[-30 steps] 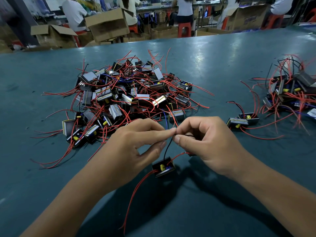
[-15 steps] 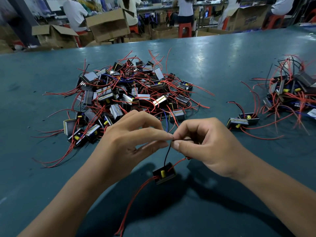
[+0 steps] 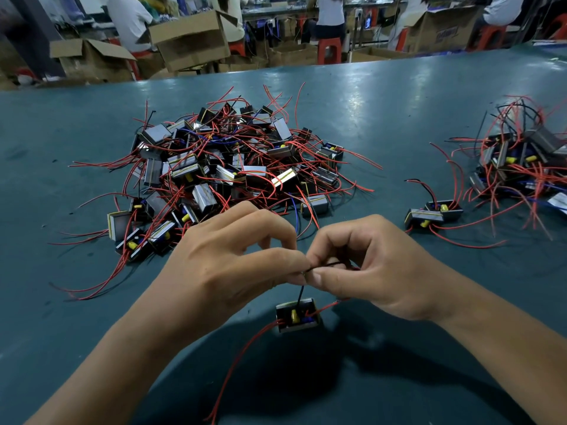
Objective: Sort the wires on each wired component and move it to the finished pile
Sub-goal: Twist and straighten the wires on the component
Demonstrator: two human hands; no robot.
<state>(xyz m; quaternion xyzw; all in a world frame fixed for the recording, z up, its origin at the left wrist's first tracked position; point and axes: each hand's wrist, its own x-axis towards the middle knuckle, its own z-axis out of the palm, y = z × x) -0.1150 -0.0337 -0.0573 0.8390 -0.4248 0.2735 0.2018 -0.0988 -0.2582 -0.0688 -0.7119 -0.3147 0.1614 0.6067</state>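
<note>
A small black wired component (image 3: 297, 315) with a yellow part hangs just above the green table (image 3: 383, 111), below my two hands. My left hand (image 3: 227, 262) and my right hand (image 3: 368, 268) meet fingertip to fingertip and both pinch its thin black wire (image 3: 322, 266). A long red wire (image 3: 242, 360) trails from the component down toward me, and another red wire runs up under my right hand. A big tangled pile of components (image 3: 221, 170) lies beyond my left hand. A smaller pile (image 3: 521, 161) sits at the far right.
Two single components (image 3: 432, 214) lie between my right hand and the right pile. Loose red wire ends spread out around both piles. Cardboard boxes (image 3: 190, 41), red stools and seated people fill the area past the table's far edge.
The component has swung slightly right and lower under my hands. Both hands keep their pinch on the black wire and have hardly shifted.
</note>
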